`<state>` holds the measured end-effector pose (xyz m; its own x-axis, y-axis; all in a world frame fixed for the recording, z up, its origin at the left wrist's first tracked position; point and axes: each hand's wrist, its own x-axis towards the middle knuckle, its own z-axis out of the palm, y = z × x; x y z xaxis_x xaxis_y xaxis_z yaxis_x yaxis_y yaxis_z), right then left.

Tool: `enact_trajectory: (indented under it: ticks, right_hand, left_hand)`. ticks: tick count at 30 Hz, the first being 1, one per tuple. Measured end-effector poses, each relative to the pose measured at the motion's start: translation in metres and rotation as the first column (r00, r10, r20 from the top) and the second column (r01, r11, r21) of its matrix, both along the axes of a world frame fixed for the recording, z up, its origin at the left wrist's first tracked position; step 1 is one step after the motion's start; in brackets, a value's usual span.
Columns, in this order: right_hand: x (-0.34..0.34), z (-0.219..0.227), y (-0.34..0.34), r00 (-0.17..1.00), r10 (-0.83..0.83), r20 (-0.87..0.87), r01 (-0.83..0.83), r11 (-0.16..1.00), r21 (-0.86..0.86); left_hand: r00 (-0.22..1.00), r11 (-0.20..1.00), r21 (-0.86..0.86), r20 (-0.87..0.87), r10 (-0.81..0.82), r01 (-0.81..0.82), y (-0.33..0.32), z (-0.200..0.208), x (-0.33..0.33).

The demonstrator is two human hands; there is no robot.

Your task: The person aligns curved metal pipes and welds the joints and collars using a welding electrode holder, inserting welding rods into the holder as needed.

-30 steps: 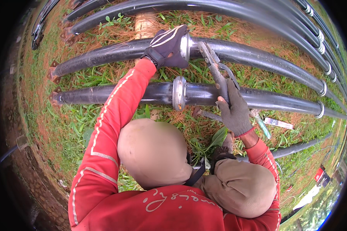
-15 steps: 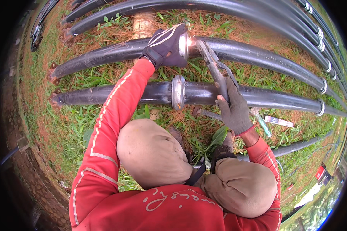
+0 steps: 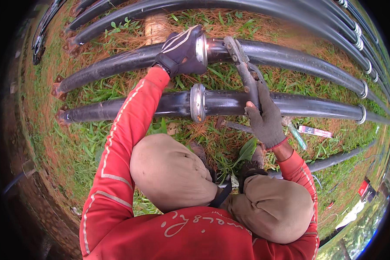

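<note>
In a dark glove with pale stripes, my left hand (image 3: 182,53) is closed around the bright metal ring (image 3: 201,49) on a black tapered pole (image 3: 281,54). Its fingertips are partly hidden behind the ring. A small orange glow shows on the ring's right edge. My right hand (image 3: 266,121), in a grey knit glove, grips a worn welding electrode holder (image 3: 242,69). The holder slants up and left across a nearer black pole (image 3: 160,105), its jaw end over the far pole, right of the glow. No electrode can be made out. The nearer pole bears a similar ring (image 3: 198,103).
More black poles (image 3: 177,6) lie beyond, crossing a wooden support (image 3: 157,28). A hammer-like tool (image 3: 236,125) lies in the grass by my feet. To its right are a green-wrapped item (image 3: 297,138) and a small flat box (image 3: 315,131). A dark pipe (image 3: 333,160) lies at right.
The bright spark at the ring has shrunk to a small glow. The electrode holder's jaw end has shifted right, away from the ring. My left hand keeps its place on the ring.
</note>
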<state>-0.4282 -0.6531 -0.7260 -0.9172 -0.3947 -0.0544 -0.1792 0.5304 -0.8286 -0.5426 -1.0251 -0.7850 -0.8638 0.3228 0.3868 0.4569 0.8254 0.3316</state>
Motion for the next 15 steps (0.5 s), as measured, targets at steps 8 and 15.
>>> enact_trajectory:
  ticks: [8, 15]
  right_hand:
    - [-0.002, 0.015, -0.007, 0.999, 0.048, 0.003, -0.048, 0.998, 0.041]
    - [0.002, 0.005, -0.003, 0.999, 0.037, 0.026, -0.038, 0.999, 0.036]
  left_hand:
    - [0.987, 0.997, -0.065, 0.157, -0.02, 0.03, -0.015, 0.0, 0.002]
    - [0.971, 0.995, -0.104, 0.235, 0.035, -0.011, -0.008, 0.012, 0.003]
